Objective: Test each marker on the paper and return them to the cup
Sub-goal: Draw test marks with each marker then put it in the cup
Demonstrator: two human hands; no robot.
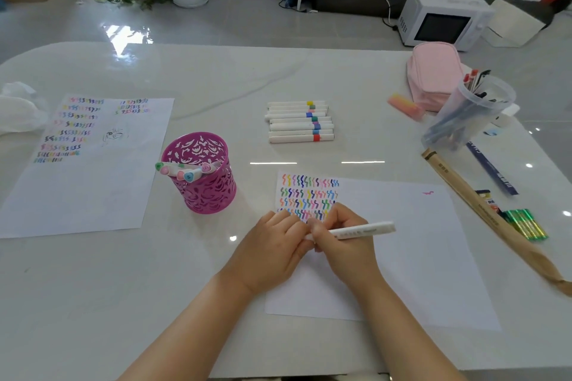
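My right hand (342, 235) grips a white marker (363, 229) that lies almost level, its free end pointing right. My left hand (275, 246) presses against the marker's left end, fingers curled; that end is hidden between the hands. Both hands rest on a white paper (402, 250) with rows of coloured squiggles (309, 195) in its top left corner. A magenta cut-out cup (202, 176) stands to the left with several markers (185, 171) leaning in it. A row of several white markers (300, 121) lies flat on the table farther back.
A second sheet with squiggles (86, 161) lies at left, crumpled white plastic (18, 108) behind it. At right are a pink pouch (433, 74), a clear cup of pens (467, 114), a pink eraser (405, 106), a brown paper sleeve (483, 213), green batteries (526, 224) and a blue ruler (492, 170).
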